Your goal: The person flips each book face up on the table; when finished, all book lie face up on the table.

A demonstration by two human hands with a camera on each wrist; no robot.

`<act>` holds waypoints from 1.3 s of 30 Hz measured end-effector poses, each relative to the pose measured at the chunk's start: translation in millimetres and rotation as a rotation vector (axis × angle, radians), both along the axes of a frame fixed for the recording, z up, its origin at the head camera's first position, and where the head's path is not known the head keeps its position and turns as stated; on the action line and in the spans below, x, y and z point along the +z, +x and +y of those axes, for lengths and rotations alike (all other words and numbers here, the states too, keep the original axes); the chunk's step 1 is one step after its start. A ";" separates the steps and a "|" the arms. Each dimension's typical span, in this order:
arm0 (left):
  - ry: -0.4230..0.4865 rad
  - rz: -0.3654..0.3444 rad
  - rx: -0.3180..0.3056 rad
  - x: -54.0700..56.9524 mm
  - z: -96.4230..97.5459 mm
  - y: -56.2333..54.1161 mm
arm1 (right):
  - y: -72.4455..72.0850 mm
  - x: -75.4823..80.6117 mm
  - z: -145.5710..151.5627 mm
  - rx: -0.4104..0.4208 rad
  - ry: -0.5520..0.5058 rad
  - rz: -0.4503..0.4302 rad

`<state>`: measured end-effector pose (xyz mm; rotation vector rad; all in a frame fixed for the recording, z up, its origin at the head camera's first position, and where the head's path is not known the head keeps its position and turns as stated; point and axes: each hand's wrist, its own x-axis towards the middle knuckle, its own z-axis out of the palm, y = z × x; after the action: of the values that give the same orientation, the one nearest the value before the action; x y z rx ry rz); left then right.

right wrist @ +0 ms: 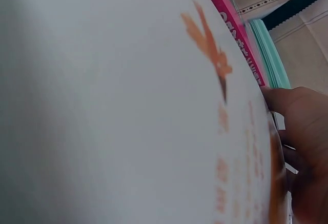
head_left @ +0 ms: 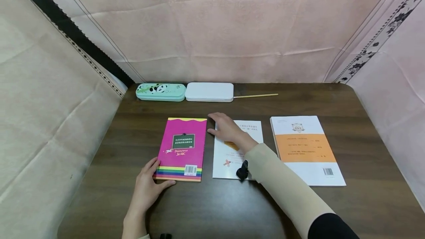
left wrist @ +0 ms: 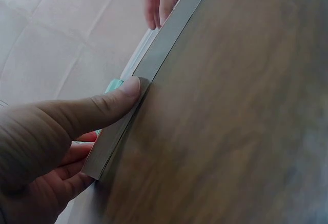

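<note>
A pink book [head_left: 182, 132] with a green panel and rainbow stripes lies left of the middle of the table. My left hand [head_left: 146, 189] holds its lower left corner, fingers along the left side and thumb at the bottom edge. In the left wrist view the thumb [left wrist: 115, 101] presses on the book's edge [left wrist: 154, 62]. Beside the pink book's upper right corner, my right hand [head_left: 230, 130] reaches over a white book [head_left: 225, 158] with its fingers extended and holds nothing. The right forearm hides part of that white book.
To the right lies a thick white and orange book [head_left: 305, 146], partly behind the right sleeve [head_left: 285, 183]. Along the back edge are a mint panda pencil case [head_left: 161, 92], a white case [head_left: 210, 92] and a thin stick [head_left: 257, 95]. Cloth hangs [head_left: 212, 28] behind the table.
</note>
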<state>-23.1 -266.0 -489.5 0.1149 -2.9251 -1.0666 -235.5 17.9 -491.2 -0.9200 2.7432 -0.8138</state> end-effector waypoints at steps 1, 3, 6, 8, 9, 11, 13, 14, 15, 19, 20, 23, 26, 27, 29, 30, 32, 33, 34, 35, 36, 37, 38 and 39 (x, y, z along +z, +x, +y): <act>-0.001 -0.004 0.000 -0.2 0.7 -0.6 | 0.2 -0.1 -1.3 0.003 0.011 0.000; -0.006 -0.011 -0.002 -0.7 1.8 -2.1 | 0.6 0.3 -3.7 0.015 0.036 0.004; -0.018 -0.014 -0.013 -1.1 2.7 -4.6 | 1.9 1.5 -6.0 0.041 0.065 0.009; -0.031 -0.010 -0.025 -1.2 2.6 -6.6 | 2.9 2.5 -7.1 0.054 0.075 0.007; -0.035 -0.009 -0.029 -1.1 2.4 -7.6 | 3.2 2.9 -7.7 0.062 0.073 0.005; -0.045 -0.011 -0.037 -0.3 2.3 -8.8 | 4.0 4.0 -8.5 0.074 0.065 -0.005; -0.049 -0.021 -0.041 0.4 2.0 -10.1 | 4.0 4.4 -9.5 0.078 0.055 -0.012; -0.048 -0.027 -0.043 0.6 1.9 -10.7 | 4.2 4.6 -9.7 0.079 0.046 -0.017; -0.049 -0.033 -0.044 1.0 1.8 -11.2 | 4.1 4.7 -10.0 0.078 0.034 -0.021; -0.044 -0.046 -0.052 1.8 1.6 -12.9 | 4.0 5.1 -10.6 0.068 -0.028 -0.036; -0.042 -0.048 -0.054 2.1 1.6 -12.9 | 4.0 5.3 -10.8 0.066 -0.047 -0.041; -0.036 -0.053 -0.056 2.4 1.1 -12.8 | 4.2 6.2 -11.1 0.059 -0.109 -0.046; -0.032 -0.059 -0.055 2.6 0.4 -11.7 | 4.5 7.2 -10.6 0.064 -0.160 -0.032; -0.030 -0.059 -0.054 2.6 0.3 -11.4 | 4.6 7.7 -10.1 0.068 -0.171 -0.024; -0.027 -0.058 -0.051 2.4 0.2 -10.7 | 4.6 8.6 -8.4 0.078 -0.175 -0.008; -0.024 -0.058 -0.050 2.3 0.3 -10.2 | 4.4 8.9 -7.4 0.080 -0.171 -0.001; -0.021 -0.055 -0.051 1.8 0.3 -9.2 | 4.0 9.6 -4.8 0.081 -0.147 0.014; -0.018 -0.054 -0.053 1.5 0.3 -8.5 | 3.8 10.2 -3.2 0.081 -0.134 0.022; -0.016 -0.053 -0.056 1.2 0.2 -7.8 | 3.6 10.6 -1.6 0.080 -0.119 0.034; -0.014 -0.052 -0.059 0.9 0.1 -7.2 | 3.3 11.1 0.1 0.076 -0.105 0.043; -0.011 -0.050 -0.064 0.7 -0.1 -6.5 | 3.1 11.5 1.8 0.072 -0.095 0.054; -0.011 -0.049 -0.067 0.6 -0.3 -5.9 | 2.9 11.8 3.4 0.069 -0.092 0.067; -0.010 -0.051 -0.070 0.5 -0.3 -5.3 | 2.8 12.2 5.0 0.065 -0.093 0.077; -0.007 -0.052 -0.070 0.5 -0.5 -4.8 | 2.7 12.5 6.4 0.060 -0.097 0.088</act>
<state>-27.8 -266.5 -489.0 0.0408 -3.0000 -1.0787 -232.9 24.3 -478.8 -1.0761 2.7558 -0.9238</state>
